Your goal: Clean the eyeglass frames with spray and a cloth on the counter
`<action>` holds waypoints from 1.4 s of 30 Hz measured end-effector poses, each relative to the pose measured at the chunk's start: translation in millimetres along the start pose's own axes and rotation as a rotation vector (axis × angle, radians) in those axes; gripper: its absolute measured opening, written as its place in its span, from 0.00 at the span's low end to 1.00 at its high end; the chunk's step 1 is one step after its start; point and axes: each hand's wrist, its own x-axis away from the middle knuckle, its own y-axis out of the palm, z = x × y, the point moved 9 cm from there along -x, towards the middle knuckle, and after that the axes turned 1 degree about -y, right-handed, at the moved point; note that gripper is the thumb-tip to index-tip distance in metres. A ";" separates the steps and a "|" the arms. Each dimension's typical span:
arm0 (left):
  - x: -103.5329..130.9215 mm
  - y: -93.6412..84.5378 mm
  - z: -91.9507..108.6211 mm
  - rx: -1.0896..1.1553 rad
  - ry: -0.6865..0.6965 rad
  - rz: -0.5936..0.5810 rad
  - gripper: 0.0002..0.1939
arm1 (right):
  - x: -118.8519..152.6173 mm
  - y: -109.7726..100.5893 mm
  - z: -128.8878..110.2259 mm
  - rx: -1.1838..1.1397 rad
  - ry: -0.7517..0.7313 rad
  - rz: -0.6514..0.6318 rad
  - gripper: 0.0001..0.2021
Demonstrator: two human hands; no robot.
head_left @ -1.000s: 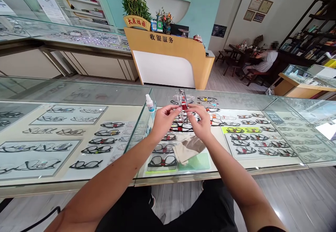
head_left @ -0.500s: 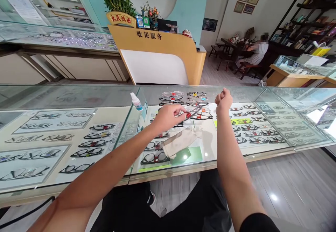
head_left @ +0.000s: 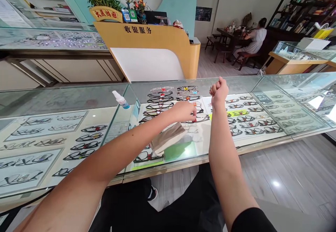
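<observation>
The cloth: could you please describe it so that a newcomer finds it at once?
Look at the long glass counter. On its near side, below the left hand in the picture, lies the cloth. Beige and crumpled, it differs from the flat green sheet beside it.

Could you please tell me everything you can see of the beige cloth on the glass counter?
The beige cloth looks like soft, plain fabric, creased and loosely folded or bunched. It lies slantwise on the glass counter, near the left forearm, overlapping in view a green sheet and some dark eyeglasses. Neither hand touches it; whether the forearm does is unclear.
</observation>
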 end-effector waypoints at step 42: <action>-18.8 -11.4 -30.4 -0.189 -0.189 -0.011 0.13 | 9.0 17.3 10.9 0.069 -0.011 -0.047 0.32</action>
